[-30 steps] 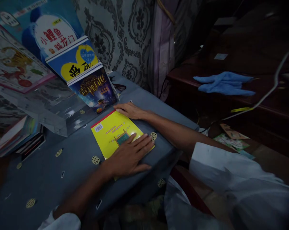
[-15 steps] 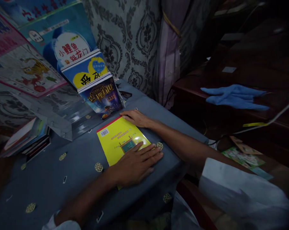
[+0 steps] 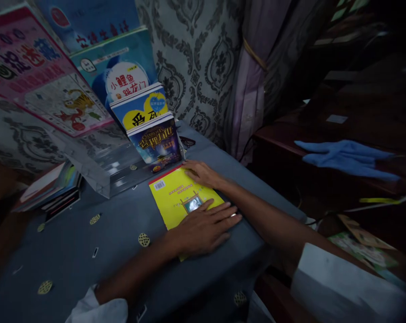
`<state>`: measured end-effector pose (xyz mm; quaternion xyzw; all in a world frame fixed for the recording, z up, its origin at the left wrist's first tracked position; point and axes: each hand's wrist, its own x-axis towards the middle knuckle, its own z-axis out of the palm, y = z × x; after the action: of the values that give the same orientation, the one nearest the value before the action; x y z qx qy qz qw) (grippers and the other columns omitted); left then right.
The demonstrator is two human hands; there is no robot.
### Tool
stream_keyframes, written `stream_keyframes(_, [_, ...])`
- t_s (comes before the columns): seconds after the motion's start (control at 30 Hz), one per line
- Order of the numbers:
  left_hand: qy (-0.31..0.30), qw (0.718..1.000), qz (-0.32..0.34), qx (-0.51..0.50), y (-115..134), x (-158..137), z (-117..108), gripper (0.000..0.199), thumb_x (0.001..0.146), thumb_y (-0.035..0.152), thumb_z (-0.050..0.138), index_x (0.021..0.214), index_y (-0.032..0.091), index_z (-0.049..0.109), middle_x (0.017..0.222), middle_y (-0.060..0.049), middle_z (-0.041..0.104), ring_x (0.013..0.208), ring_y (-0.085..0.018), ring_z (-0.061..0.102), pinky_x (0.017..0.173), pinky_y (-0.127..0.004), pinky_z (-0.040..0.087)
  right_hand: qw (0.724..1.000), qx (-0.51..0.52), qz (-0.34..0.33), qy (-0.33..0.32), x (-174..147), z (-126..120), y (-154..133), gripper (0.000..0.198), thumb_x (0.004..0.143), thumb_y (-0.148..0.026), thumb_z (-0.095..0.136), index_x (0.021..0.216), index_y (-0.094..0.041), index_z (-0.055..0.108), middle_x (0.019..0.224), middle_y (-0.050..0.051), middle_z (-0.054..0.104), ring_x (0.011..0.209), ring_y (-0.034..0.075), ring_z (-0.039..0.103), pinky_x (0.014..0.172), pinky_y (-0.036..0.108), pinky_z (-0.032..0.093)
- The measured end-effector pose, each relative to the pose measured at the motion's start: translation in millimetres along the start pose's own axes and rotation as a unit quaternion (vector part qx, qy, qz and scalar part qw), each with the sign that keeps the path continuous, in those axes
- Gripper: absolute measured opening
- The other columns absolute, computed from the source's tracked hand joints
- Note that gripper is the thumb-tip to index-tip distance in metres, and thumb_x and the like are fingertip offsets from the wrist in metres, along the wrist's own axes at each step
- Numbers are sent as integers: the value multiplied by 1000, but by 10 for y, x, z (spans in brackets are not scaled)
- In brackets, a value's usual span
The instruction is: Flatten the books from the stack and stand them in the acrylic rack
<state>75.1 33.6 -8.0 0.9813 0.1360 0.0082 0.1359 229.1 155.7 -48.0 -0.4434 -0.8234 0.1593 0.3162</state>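
A yellow book (image 3: 172,202) with a red strip along its far edge and a barcode lies flat on the cloth-covered table. Across its near part rests my left hand (image 3: 205,229), palm down with fingers stretched out to the right, hiding the near right area. My right hand (image 3: 203,174) lies at the far right corner of the book, fingers extended and slightly bent over the edge. Just beyond stands a small dark blue book (image 3: 157,146), the front one on a clear display rack (image 3: 100,181).
Behind it lean a blue-and-yellow book (image 3: 140,110), a teal picture book (image 3: 122,67) and a pink-bordered book (image 3: 31,67). A pile of books (image 3: 55,188) lies left. Dark glasses (image 3: 187,141) sit behind the rack. Blue gloves (image 3: 347,157) lie on dark furniture at right.
The camera view has turned a little, so the scene sits further right and mostly lower. Both hands stay on the yellow book, with no clear movement against it.
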Motion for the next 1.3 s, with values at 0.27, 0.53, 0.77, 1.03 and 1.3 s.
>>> stream_keyframes(0.27, [57, 994, -87, 43, -274, -317, 0, 51, 105, 45, 34, 148, 19, 39, 156, -8, 42, 149, -17, 31, 126, -41, 19, 1000, -16, -11, -6, -1, 40, 44, 40, 93, -26, 48, 128, -18, 65, 139, 12, 62, 136, 28, 51, 112, 50, 40])
stream_keyframes(0.53, [189, 879, -395, 188, -892, -944, -36, 41, 102, 32, 38, 134, 12, 54, 139, -17, 59, 129, -30, 56, 112, -48, 41, 999, -45, -13, -28, -3, 6, 12, 41, 94, -24, 44, 131, -18, 63, 141, 13, 60, 138, 29, 49, 111, 51, 41])
stream_keyframes(0.77, [195, 872, -400, 203, -913, -927, 8, 38, 99, 24, 40, 130, 11, 57, 137, -17, 61, 127, -28, 58, 113, -47, 40, 988, -97, -28, -121, 49, 120, -555, 44, 98, -26, 40, 136, -11, 57, 145, 19, 55, 143, 29, 41, 118, 49, 30])
stream_keyframes(1.03, [187, 874, -405, 194, -900, -933, -10, 39, 96, 19, 44, 132, 11, 57, 139, -16, 59, 130, -27, 55, 112, -44, 40, 980, -41, -41, -192, 171, 521, -918, 66, 102, -49, 32, 153, -6, 33, 159, 20, 35, 151, 27, 24, 124, 47, 18])
stream_keyframes(1.3, [190, 871, -411, 189, -903, -925, 4, 41, 100, 25, 36, 132, 11, 57, 139, -17, 60, 129, -28, 57, 113, -47, 39, 989, -98, 10, -114, -22, 173, -323, 59, 101, -42, 35, 151, -12, 40, 158, 18, 38, 149, 29, 29, 122, 54, 24])
